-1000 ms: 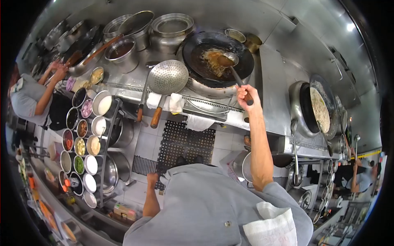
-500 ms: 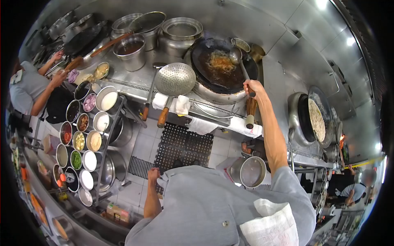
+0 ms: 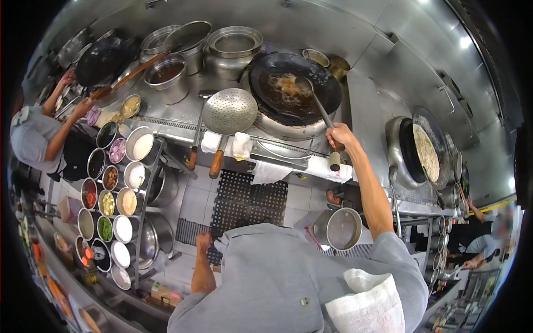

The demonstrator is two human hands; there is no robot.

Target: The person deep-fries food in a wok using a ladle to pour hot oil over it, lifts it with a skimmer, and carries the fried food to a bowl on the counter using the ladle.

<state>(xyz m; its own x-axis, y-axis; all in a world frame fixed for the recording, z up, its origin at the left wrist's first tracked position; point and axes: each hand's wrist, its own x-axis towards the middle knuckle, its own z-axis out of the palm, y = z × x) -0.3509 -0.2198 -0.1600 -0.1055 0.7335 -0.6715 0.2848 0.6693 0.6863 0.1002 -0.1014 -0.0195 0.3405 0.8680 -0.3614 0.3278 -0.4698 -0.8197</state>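
Observation:
My right hand (image 3: 341, 136) is closed around the handle of a long metal ladle (image 3: 322, 107). The ladle's bowl is down in a large black wok (image 3: 325, 105), beside pale orange food (image 3: 288, 84) bubbling in dark oil. Just below that hand is a cylindrical piece with a pale end (image 3: 334, 161); I cannot tell whether it joins the ladle. My left hand (image 3: 204, 241) hangs low at my side, curled into a fist with nothing visible in it. Left of the wok, a perforated skimmer (image 3: 230, 109) with a wooden handle lies over the counter's front edge.
Lidded and open metal pots (image 3: 234, 50) line the back. A rack of ingredient tins (image 3: 122, 228) stands to the left, where a co-worker (image 3: 39, 136) handles another wok (image 3: 105, 62). At right sits a wok with pale food (image 3: 425, 152). A metal pot (image 3: 343, 228) is near my right side.
The ladle's bowl has moved left and down into the wok, next to the food. My left hand stays in a fist. The co-worker's wok at left is tilted up more.

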